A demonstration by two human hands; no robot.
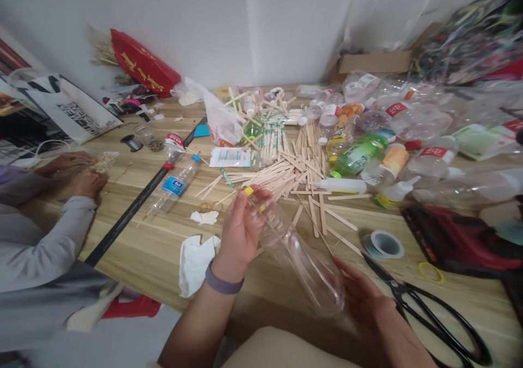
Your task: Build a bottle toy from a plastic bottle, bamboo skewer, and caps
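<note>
A clear plastic bottle slants in front of me over the table's near edge, its narrower end up and to the left. My left hand grips that upper end, the fingers wrapped round it; a small yellow piece shows at the fingertips. Close to the bottle's wide rounded end is my right hand, fingers stretched out and apart; whether they touch the plastic I cannot tell. Black-handled scissors lie beside the right hand. A white cloth lies left of my left wrist.
Wooden sticks are heaped mid-table. Empty bottles crowd the right, with a green bottle, a spool and a red-black tool. A blue-labelled bottle lies left. Another person's hands work at far left.
</note>
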